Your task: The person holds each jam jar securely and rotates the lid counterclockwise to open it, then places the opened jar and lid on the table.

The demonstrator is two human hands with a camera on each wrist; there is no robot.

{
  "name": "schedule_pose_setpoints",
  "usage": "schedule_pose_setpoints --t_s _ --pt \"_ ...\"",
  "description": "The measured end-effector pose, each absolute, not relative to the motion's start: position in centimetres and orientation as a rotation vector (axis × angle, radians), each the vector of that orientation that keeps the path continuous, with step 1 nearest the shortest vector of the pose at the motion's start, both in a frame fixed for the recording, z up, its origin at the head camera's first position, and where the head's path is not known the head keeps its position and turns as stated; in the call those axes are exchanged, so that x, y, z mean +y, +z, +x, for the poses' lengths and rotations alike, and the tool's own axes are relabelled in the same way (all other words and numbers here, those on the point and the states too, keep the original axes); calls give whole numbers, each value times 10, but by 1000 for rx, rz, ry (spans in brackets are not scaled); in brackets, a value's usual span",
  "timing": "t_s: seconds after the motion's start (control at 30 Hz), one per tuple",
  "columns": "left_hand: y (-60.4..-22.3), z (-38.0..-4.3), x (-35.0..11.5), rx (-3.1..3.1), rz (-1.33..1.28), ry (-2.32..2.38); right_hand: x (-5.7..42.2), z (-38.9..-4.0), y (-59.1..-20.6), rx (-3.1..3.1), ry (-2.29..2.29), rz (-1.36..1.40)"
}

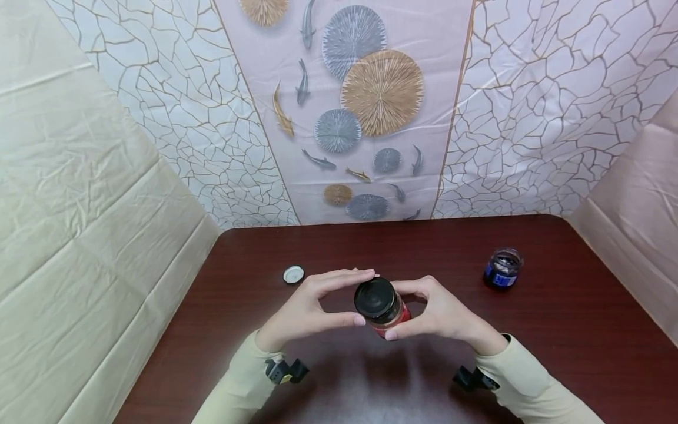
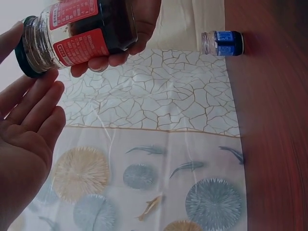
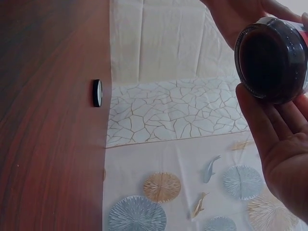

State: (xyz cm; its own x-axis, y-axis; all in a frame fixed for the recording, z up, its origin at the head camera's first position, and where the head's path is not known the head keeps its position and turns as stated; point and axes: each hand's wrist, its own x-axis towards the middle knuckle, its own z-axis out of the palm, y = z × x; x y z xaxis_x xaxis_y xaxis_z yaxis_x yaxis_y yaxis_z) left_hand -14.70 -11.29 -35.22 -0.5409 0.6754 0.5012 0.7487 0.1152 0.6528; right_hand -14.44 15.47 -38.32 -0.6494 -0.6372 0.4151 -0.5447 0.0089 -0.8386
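Observation:
Above the table, both hands hold a glass jar (image 1: 392, 323) with red labels and dark contents. Its black lid (image 1: 375, 298) is on and tilts towards the head camera. My left hand (image 1: 309, 306) pinches the lid between thumb and fingertips, as the left wrist view of the lid (image 2: 28, 48) also shows. Around the jar's body curls my right hand (image 1: 442, 312), thumb on the near side and fingers on the far side. The right wrist view shows the jar's dark base (image 3: 264, 62); part of the right fingers is hidden behind it.
A loose lid (image 1: 293, 274) lies on the dark red-brown table (image 1: 212, 353) at left, pale inside up. A lidless jar with a blue label (image 1: 502, 271) stands at right. Patterned cloth (image 1: 265, 194) hangs behind the table; pale cloth walls flank it.

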Motion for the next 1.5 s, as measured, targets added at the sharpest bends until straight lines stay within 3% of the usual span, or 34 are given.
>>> schedule_pose_setpoints --t_s 1.5 --pt "-354 -143 -86 -2181 -1611 -1630 140 -144 -389 2230 -1692 -1349"
